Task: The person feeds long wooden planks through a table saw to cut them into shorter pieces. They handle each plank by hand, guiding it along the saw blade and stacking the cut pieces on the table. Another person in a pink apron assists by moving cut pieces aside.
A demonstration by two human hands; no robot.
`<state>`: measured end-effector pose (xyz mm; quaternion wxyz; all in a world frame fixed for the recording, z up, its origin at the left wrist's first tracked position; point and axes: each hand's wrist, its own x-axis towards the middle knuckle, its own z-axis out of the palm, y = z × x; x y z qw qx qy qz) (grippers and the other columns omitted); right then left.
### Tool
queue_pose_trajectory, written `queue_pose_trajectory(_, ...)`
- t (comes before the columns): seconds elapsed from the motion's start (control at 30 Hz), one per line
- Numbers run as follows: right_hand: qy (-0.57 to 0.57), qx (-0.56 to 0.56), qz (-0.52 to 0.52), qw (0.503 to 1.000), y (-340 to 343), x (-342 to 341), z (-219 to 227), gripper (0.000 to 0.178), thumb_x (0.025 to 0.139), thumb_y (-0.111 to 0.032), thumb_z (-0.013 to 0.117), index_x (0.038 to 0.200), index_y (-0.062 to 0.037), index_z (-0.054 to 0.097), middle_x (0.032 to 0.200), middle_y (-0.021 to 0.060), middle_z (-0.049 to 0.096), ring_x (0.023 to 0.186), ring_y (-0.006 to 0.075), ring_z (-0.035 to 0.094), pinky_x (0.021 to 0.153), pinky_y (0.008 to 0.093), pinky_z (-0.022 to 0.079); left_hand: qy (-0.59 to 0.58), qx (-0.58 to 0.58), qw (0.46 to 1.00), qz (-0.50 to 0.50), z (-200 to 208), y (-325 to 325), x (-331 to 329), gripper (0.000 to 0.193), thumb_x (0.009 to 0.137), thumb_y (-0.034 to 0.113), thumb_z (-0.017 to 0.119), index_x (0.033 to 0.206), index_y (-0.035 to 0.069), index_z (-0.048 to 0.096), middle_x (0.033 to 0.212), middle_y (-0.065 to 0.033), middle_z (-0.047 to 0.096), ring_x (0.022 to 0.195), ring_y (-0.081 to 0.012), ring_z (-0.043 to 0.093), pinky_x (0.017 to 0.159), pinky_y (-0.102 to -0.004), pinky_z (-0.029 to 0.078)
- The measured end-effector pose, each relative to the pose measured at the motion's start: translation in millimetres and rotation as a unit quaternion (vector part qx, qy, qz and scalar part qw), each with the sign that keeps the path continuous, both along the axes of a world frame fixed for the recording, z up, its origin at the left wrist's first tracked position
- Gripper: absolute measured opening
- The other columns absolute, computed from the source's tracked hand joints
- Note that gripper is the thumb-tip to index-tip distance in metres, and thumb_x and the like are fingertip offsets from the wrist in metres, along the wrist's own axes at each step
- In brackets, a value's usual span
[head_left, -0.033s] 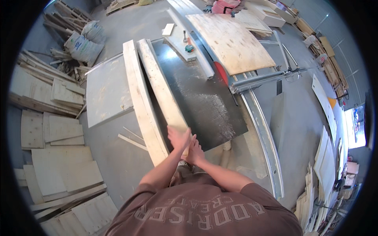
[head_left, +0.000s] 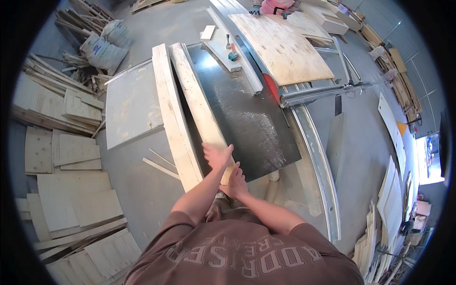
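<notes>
A long, pale stack of wooden boards [head_left: 197, 102] runs away from me along the dark saw table [head_left: 256, 128]. My left hand [head_left: 218, 156] lies across its top near the close end, fingers spread and slightly blurred. At that end, my right hand [head_left: 234, 184] wraps round the right edge and corner, its thumb up; its lower fingers are partly hidden. A second long stack of boards [head_left: 173, 114] lies just left, with a narrow dark gap between the two.
Beyond stand a red guard [head_left: 270, 88], a metal fence [head_left: 249, 78] and a green-and-orange tool [head_left: 233, 53]. A large plywood sheet [head_left: 282, 50] rests on the sliding carriage, a gloved co-worker [head_left: 273, 7] behind it. Plywood offcuts [head_left: 71, 190] pile up at left.
My left hand has shifted slightly away from me along the board, its fingers now more spread. My right hand stays at the board's end. The whole view has tilted a little.
</notes>
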<state>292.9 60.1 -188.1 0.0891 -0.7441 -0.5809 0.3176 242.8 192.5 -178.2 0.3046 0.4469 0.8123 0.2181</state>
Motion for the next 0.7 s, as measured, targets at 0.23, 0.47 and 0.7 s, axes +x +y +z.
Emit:
queue_pose_trajectory(0.23,-0.019,0.070,-0.064,0.995,-59.7,-0.6,-33.6,0.128,0.070,-0.034,0.095,0.161,0.0143,0.019,0.133,0.0277,0.056,0.112,0.0454,0.068,0.093,0.0505,0.062,0.196,0.000,0.980,-0.036,-39.4,-40.1,28.1,0.127,0.073,0.022,0.093,0.166,-0.011,0.014,0.141,-0.0215,0.049,0.124,-0.0378,0.060,0.098,-0.0480,0.060)
queue_pose_trajectory(0.47,-0.076,0.091,-0.047,0.992,-52.5,11.3,-43.9,0.123,0.068,-0.036,0.095,0.158,0.0144,0.027,0.128,0.0243,0.059,0.112,0.0407,0.070,0.092,0.0470,0.062,0.234,0.006,0.971,-0.042,-40.2,-30.9,49.0,0.118,0.075,0.016,0.088,0.166,-0.011,0.018,0.137,-0.0214,0.049,0.120,-0.0372,0.061,0.092,-0.0469,0.061)
queue_pose_trajectory(0.7,-0.022,0.030,-0.023,0.999,-42.7,17.2,-26.4,0.129,0.070,-0.039,0.096,0.159,0.0179,0.022,0.133,0.0254,0.059,0.117,0.0408,0.069,0.100,0.0503,0.058,0.255,-0.028,0.964,-0.068,-30.9,-28.3,50.0,0.118,0.076,0.016,0.087,0.167,-0.008,0.016,0.140,-0.0244,0.046,0.120,-0.0389,0.059,0.093,-0.0476,0.060)
